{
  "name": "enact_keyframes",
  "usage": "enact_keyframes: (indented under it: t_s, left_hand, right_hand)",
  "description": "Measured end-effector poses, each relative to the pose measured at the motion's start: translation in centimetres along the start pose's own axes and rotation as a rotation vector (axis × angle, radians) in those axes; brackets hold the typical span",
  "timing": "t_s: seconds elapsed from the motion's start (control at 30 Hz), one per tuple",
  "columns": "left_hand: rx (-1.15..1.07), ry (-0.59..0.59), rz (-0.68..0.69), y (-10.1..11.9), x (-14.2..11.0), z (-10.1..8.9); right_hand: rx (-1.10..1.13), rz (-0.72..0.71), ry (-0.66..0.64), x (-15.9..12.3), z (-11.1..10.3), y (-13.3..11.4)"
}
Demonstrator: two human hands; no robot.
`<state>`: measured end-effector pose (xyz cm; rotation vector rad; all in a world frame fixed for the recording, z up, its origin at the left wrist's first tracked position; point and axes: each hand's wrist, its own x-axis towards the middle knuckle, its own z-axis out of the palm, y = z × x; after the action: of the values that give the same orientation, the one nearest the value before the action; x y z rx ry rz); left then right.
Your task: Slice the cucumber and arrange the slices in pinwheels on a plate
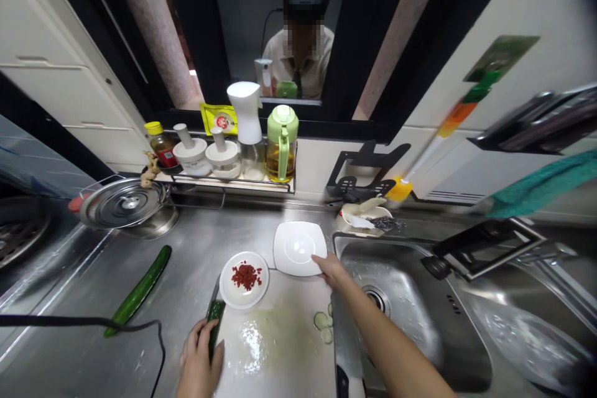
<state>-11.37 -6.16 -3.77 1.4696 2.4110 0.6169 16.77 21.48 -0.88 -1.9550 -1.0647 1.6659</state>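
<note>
My right hand pinches the near right rim of a white square plate, which has nothing on it, at the far edge of the white cutting board. My left hand is closed around a cut cucumber along the board's left edge. Beside it stands a round white plate with small red dried berries on it. A few thin cucumber slices lie at the board's right side. A black knife handle shows at the near right edge.
A whole cucumber lies on the steel counter at left, near a black cable. The sink is at right. A lidded pot and a shelf with seasoning jars and an oil jug stand behind.
</note>
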Motion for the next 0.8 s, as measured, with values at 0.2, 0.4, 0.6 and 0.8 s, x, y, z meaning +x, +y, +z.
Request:
enact_keyframes:
  t_s: [0.2,0.4,0.6,0.8]
  left_hand:
    - [0.013,-0.008,0.005,0.4,-0.1,-0.3]
    - [0.003,-0.007,0.010,0.9,-0.2,-0.8]
    - [-0.043,0.001,0.044,1.0,0.1,-1.3]
    - [-0.086,0.009,-0.012,1.3,0.3,-1.7]
  right_hand:
    - [-0.414,0.037,0.203,-0.5,-0.3,-1.4]
    - [-0.639,0.000,0.298,-1.9,0.0,-2.4]
    - [-0.720,-0.187,0.374,-5.8,-1.0,-1.9]
    - [-0.825,-0.251,0.263,-15.5,-1.5,6.4]
